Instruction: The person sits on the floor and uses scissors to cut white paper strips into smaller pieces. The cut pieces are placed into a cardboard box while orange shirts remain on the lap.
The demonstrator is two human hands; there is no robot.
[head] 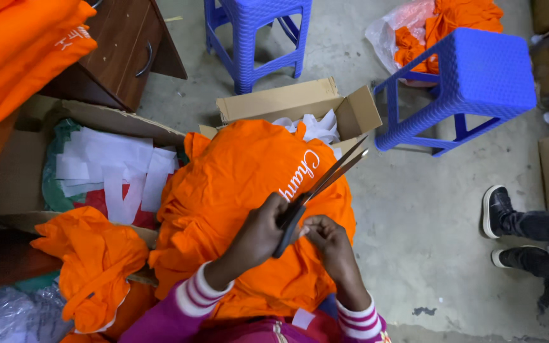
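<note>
An orange garment (236,190) with white lettering is spread over my lap. My left hand (258,235) is closed around the dark handles of a pair of scissors (325,181), whose long blades point up and to the right, slightly parted. My right hand (332,244) pinches a small bit of the orange fabric just beside the scissor handles. Both wrists show striped pink and white cuffs.
An open cardboard box (300,101) with white scraps stands just beyond the garment. Left is a larger box (14,165) of white strips (112,168) and a crumpled orange cloth (93,260). Two blue plastic stools (471,82) (255,32) stand behind. Another person's shoes (500,213) are at the right.
</note>
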